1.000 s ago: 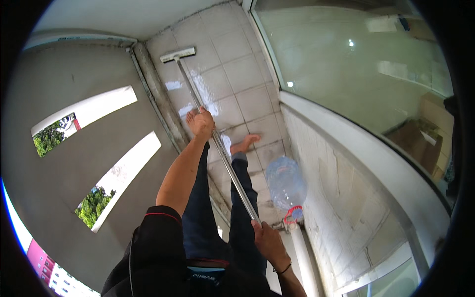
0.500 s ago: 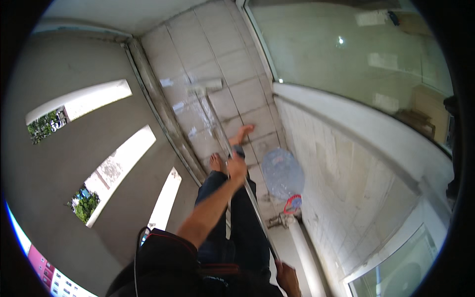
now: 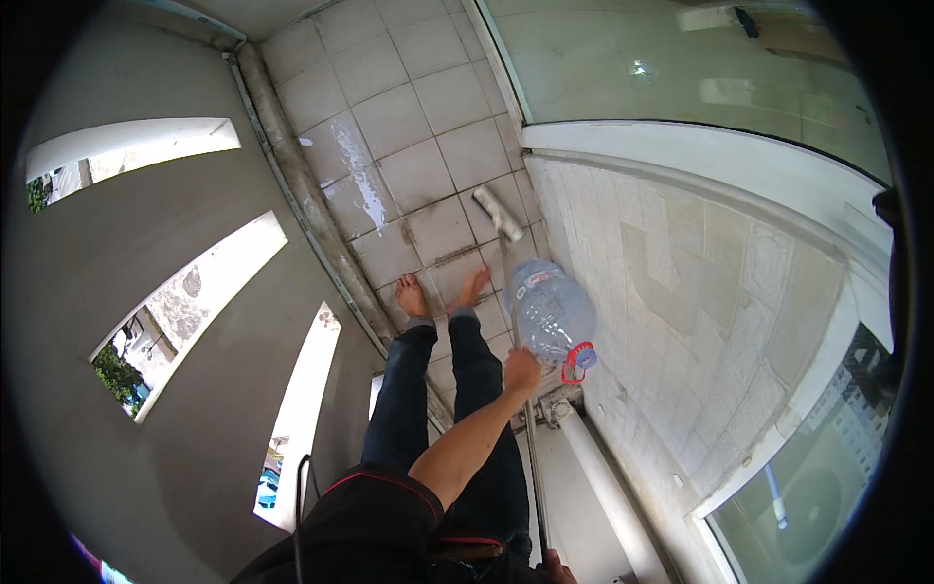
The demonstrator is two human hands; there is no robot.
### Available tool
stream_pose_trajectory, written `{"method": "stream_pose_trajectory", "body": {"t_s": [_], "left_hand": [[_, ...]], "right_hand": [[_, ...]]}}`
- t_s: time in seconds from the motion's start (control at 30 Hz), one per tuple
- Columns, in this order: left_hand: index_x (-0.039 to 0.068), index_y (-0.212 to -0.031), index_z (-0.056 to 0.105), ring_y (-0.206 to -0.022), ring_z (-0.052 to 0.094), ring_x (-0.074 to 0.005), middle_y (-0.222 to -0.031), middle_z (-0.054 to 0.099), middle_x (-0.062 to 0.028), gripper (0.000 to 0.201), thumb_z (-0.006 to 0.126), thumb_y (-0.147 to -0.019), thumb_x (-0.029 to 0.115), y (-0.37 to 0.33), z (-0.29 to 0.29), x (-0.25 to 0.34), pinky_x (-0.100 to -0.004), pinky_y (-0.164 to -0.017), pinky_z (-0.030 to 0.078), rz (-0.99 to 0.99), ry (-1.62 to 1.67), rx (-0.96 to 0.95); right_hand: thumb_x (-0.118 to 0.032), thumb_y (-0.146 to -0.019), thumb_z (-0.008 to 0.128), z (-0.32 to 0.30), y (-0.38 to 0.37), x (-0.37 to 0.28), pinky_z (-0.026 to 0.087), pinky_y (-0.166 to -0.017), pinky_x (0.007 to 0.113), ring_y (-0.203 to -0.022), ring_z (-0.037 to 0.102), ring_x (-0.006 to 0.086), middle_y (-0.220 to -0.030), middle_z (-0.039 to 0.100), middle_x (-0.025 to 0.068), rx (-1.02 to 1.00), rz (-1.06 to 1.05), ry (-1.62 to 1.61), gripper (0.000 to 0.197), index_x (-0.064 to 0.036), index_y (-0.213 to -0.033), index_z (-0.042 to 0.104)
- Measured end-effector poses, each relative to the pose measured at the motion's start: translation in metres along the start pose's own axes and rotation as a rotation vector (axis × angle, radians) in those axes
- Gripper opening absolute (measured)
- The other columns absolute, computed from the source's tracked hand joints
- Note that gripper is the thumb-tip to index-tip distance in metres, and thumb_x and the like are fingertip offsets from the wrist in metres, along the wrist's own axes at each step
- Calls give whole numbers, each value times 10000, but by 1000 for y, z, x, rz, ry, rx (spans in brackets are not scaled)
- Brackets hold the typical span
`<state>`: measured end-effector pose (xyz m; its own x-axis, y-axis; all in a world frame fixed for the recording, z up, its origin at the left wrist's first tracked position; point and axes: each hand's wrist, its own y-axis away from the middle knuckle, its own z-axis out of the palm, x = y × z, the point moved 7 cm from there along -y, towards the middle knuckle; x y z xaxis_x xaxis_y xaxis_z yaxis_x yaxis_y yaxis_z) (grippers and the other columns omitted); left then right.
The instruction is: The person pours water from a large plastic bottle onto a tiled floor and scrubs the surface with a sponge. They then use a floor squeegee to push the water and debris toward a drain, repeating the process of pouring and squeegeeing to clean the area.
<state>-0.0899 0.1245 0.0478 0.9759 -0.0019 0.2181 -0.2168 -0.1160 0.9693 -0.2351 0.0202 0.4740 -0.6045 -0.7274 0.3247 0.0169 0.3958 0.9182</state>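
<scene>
My left hand (image 3: 522, 372) is closed around the metal pole of a mop (image 3: 534, 457), about midway along it. At the bottom edge of the picture my right hand (image 3: 557, 567) grips the pole's upper end; only part of that hand shows. The mop's pale, bar-shaped head (image 3: 498, 214) rests on the tiled floor (image 3: 409, 117), ahead of my feet and close to the right wall. A large clear plastic water bottle (image 3: 550, 310) with a red handle lies beside the pole, just right of my left hand, and the two overlap in view.
Wet streaks (image 3: 360, 175) shine on the tiles at the left. A grey parapet (image 3: 185, 321) with slanted openings runs along my left side. To the right stand a pale brick wall (image 3: 662, 311) and a window (image 3: 681, 68). A white pipe (image 3: 608, 487) lies near my right side.
The mop head has moved right and turned, from the wet tiles to near the bottle. My left hand has shifted right and slightly down with the pole. The camera's view has also shifted.
</scene>
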Motion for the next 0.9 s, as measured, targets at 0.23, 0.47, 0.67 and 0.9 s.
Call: {"method": "stream_pose_trajectory", "body": {"t_s": [0.23, 0.47, 0.67, 0.9], "left_hand": [[-141, -1085, 499, -626, 679, -364, -813, 658, -285, 503, 374, -1028, 344, 32, -41, -49, -453, -587, 559, -117, 237, -48], [-71, -948, 497, -499, 624, -267, -610, 594, -164, 483, 428, -1019, 402, -91, -227, 81, -403, -473, 499, 297, 433, 446], [68, -1092, 454, -502, 482, -154, -701, 496, -55, 304, 418, -1026, 363, -112, -354, 182, -295, -405, 394, 327, 1310, 66], [76, -1120, 430, -527, 472, -152, -737, 508, -67, 341, 369, -1044, 403, -168, -470, 204, -297, -424, 394, 272, 882, 395]], "right_hand": [[-505, -997, 437, 2, 6, 6, 343, -411, 340, -425, 434, 192, -517, 455, 51, -5, -83, 26, 466, -69, -870, 542], [-474, -987, 501, -2, -73, -135, 319, -352, 306, -367, 396, 174, -511, 446, 35, -317, -359, -294, 371, -112, -927, 557], [-650, -968, 342, -7, -37, -286, 285, -293, 198, -357, 388, 68, -495, 369, -2, -1977, 194, -1332, 586, -83, -865, 450], [-488, -1019, 382, 16, -108, -394, 436, -472, 309, -522, 550, 153, -648, 520, 23, -800, -234, -570, 455, -64, -966, 539]]}}
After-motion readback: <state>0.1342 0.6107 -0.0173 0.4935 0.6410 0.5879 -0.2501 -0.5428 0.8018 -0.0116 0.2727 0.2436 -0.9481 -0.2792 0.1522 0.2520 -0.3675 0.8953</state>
